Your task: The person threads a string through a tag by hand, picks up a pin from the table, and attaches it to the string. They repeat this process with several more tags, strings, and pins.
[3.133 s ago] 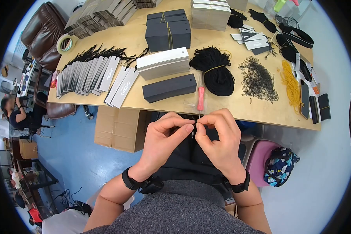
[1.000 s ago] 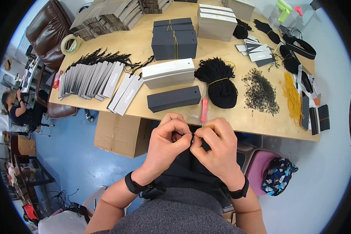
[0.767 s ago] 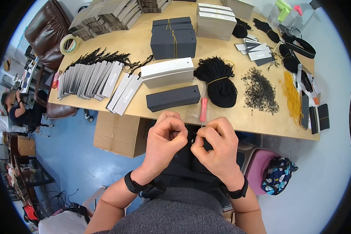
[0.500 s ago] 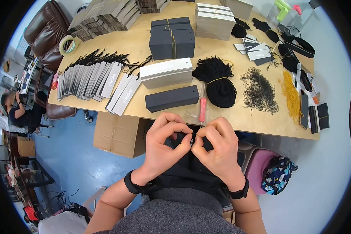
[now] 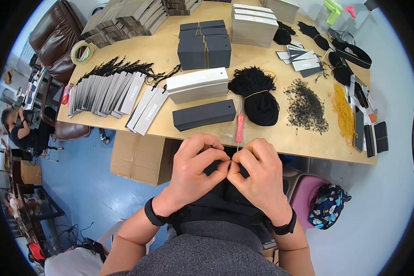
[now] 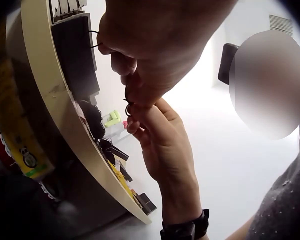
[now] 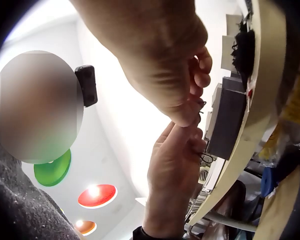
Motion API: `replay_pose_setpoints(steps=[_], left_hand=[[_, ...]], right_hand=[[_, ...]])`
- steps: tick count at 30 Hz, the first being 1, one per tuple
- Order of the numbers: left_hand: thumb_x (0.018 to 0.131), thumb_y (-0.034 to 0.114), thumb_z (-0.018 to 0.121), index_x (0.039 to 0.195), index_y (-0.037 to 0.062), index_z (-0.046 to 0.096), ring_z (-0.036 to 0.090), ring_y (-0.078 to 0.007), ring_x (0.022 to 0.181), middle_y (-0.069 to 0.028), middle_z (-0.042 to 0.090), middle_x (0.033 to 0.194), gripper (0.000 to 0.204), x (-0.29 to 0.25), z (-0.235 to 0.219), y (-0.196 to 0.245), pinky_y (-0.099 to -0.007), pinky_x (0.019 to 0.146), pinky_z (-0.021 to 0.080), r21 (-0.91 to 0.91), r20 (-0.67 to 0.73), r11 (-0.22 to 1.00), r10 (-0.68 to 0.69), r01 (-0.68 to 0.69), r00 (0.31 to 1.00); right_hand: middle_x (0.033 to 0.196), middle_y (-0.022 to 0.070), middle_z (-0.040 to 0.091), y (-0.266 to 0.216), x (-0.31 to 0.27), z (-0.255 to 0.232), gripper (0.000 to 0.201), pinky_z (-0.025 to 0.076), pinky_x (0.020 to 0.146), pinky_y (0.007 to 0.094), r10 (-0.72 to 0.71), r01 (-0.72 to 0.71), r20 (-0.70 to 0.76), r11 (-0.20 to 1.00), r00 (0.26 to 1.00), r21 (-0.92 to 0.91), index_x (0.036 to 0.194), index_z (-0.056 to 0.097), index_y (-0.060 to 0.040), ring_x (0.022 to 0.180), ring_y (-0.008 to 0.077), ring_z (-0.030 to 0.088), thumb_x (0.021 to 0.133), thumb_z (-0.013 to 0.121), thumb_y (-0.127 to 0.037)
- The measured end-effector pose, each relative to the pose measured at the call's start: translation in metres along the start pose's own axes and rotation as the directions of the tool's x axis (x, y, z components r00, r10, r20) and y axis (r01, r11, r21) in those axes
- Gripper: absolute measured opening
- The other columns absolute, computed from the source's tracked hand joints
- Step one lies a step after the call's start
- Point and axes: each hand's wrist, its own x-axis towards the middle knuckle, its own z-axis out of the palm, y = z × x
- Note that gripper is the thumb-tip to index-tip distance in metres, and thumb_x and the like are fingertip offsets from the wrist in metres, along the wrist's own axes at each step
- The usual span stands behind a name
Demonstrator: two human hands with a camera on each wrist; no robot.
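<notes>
Just off the table's front edge, the left hand [image 5: 193, 172] and right hand [image 5: 260, 172] meet fingertip to fingertip. Both pinch a thin black cord, mostly hidden by the fingers in the head view. Part of the cord [image 6: 128, 109] curves between the fingertips in the left wrist view. A small dark loop [image 7: 206, 158] pokes out beside the left hand's fingers in the right wrist view. Beyond the fingertips lies a tool with a pink handle [image 5: 239, 129], its thin metal shaft pointing towards the hands.
On the table [image 5: 303, 147] are a dark card block [image 5: 204, 115], a white card stack [image 5: 198, 85], a black cord bundle [image 5: 261, 108], a pile of small dark pins [image 5: 306, 108], yellow cords [image 5: 343, 115] and corded tags [image 5: 106, 94]. A cardboard box [image 5: 138, 156] stands below.
Both hands have stayed in front of the table edge. The left fingertips have moved right against the right ones, closing the small gap where cord showed half a second ago.
</notes>
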Motion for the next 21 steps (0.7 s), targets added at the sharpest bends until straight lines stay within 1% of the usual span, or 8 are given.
replay_pose_setpoints(steps=[3,6,8,9,11,15,17,21], left_hand=[[0.066,-0.006,0.075,0.082,0.0036,0.069,0.061,-0.0182,0.085,-0.0076,0.059,0.096,0.020,0.0020,0.0010,-0.0014,-0.0281,0.066,0.050,0.012,0.029,1.000,0.002,-0.003,1.000],[0.065,-0.006,0.074,0.082,0.0043,0.067,0.060,-0.0164,0.083,-0.0066,0.057,0.098,0.021,0.0038,0.0018,-0.0035,-0.0269,0.064,0.049,-0.029,0.050,1.000,-0.009,0.011,0.999],[0.064,-0.005,0.074,0.082,0.0053,0.066,0.057,-0.0140,0.079,-0.0052,0.055,0.099,0.022,0.0040,0.0014,-0.0041,-0.0256,0.061,0.046,-0.132,0.103,0.986,-0.093,0.106,0.990],[0.064,-0.005,0.074,0.082,0.0053,0.066,0.057,-0.0140,0.079,-0.0052,0.055,0.099,0.022,0.0028,0.0021,-0.0043,-0.0256,0.061,0.046,-0.133,0.106,0.985,-0.096,0.109,0.990],[0.066,-0.004,0.074,0.083,0.0063,0.066,0.054,-0.0120,0.078,-0.0044,0.054,0.099,0.021,0.0029,0.0032,-0.0058,-0.0246,0.060,0.044,-0.177,0.085,0.976,-0.117,0.131,0.989],[0.068,-0.004,0.074,0.084,0.0061,0.067,0.053,-0.0120,0.078,-0.0046,0.055,0.101,0.020,0.0044,0.0024,-0.0004,-0.0246,0.061,0.044,-0.171,0.060,0.979,-0.103,0.111,0.993],[0.069,-0.004,0.074,0.084,0.0054,0.068,0.053,-0.0123,0.079,-0.0052,0.055,0.102,0.019,0.0050,0.0015,0.0011,-0.0246,0.061,0.044,-0.200,0.071,0.973,-0.099,0.112,0.992],[0.069,-0.004,0.075,0.084,0.0043,0.068,0.054,-0.0125,0.080,-0.0057,0.056,0.103,0.019,0.0061,0.0021,-0.0002,-0.0247,0.061,0.044,-0.201,0.082,0.974,-0.093,0.108,0.992]], right_hand=[[0.077,0.0045,0.048,0.0004,0.0025,-0.0032,0.022,0.041,0.062,0.0346,-0.044,0.044,0.013,0.999,0.999,-0.008,0.074,0.056,-0.0070,0.069,0.0217,0.052,0.063,0.073,0.000],[0.077,0.0040,0.048,0.0007,0.0032,-0.0053,0.022,0.041,0.061,0.0343,-0.067,0.067,0.021,0.998,0.998,-0.001,0.073,0.055,-0.0074,0.069,0.0210,0.051,0.062,0.073,0.000],[0.077,0.0040,0.048,0.0007,0.0033,-0.0054,0.022,0.041,0.061,0.0345,-0.068,0.068,0.025,0.998,0.997,-0.001,0.073,0.055,-0.0073,0.068,0.0212,0.051,0.062,0.073,0.000],[0.077,0.0040,0.047,0.0006,0.0024,-0.0057,0.023,0.041,0.061,0.0347,-0.068,0.068,0.026,0.998,0.997,-0.001,0.073,0.054,-0.0073,0.068,0.0215,0.051,0.062,0.073,0.000],[0.077,0.0044,0.048,0.0012,0.0010,-0.0049,0.023,0.042,0.062,0.0352,-0.036,0.036,0.015,0.999,0.999,0.009,0.073,0.054,-0.0071,0.068,0.0223,0.051,0.062,0.073,0.000],[0.077,0.0058,0.048,0.0037,-0.0006,-0.0036,0.022,0.043,0.062,0.0365,0.026,-0.026,-0.002,0.999,1.000,0.026,0.075,0.055,-0.0064,0.068,0.0250,0.052,0.063,0.072,0.001],[0.077,0.0062,0.048,0.0038,-0.0009,-0.0042,0.022,0.044,0.063,0.0366,0.035,-0.035,0.009,0.999,0.999,0.022,0.075,0.055,-0.0063,0.068,0.0254,0.053,0.063,0.072,0.001],[0.076,0.0064,0.048,0.0019,0.0005,-0.0063,0.022,0.044,0.063,0.0367,0.033,-0.034,0.034,0.999,0.999,0.028,0.075,0.055,-0.0060,0.069,0.0253,0.053,0.064,0.072,0.001]])
